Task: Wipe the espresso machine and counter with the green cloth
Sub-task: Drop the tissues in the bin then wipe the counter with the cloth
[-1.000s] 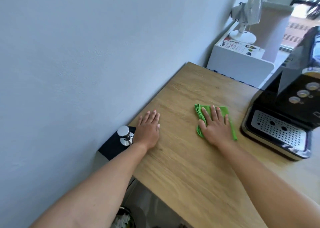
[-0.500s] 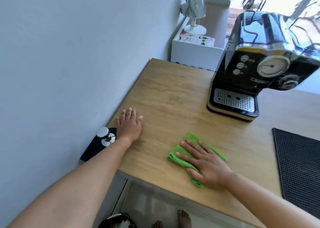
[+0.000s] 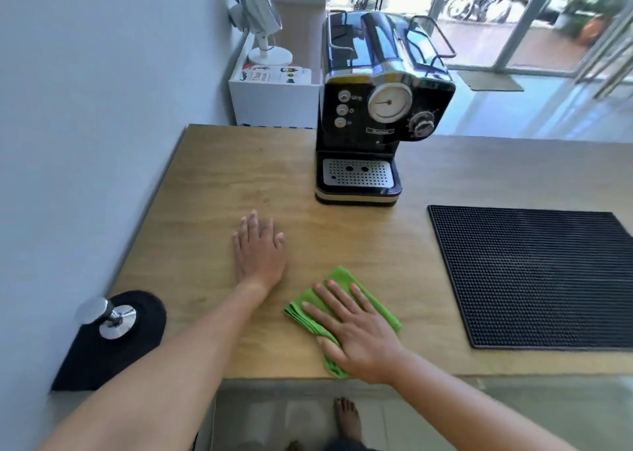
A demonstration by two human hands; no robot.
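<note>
**Wiping the counter the right way**

The green cloth (image 3: 346,308) is folded and lies near the front edge of the wooden counter (image 3: 212,190). It is pressed down by the right hand (image 3: 356,334), which is spread flat and wide on top of it. Nothing is gripped; the cloth is only held under the palm. The left hand (image 3: 260,248) is also laid flat and open on the bare wood, just beside the cloth, and nothing is held in it.

The espresso machine (image 3: 380,108) stands further back, well apart from the cloth. A black ridged mat (image 3: 534,279) lies to the right, and a metal tamper (image 3: 106,317) sits on a dark pad at the left corner.

The counter is probably the part being wiped now. For a good job, the cloth should be kept flat under the whole palm, so it is not bunched up. Long, slow strokes should be made, each one a little over the last. Because the cloth is so close to the edge, care should be taken that it is not pushed off. The wood around the machine's base and beside the mat should be reached too.
</note>
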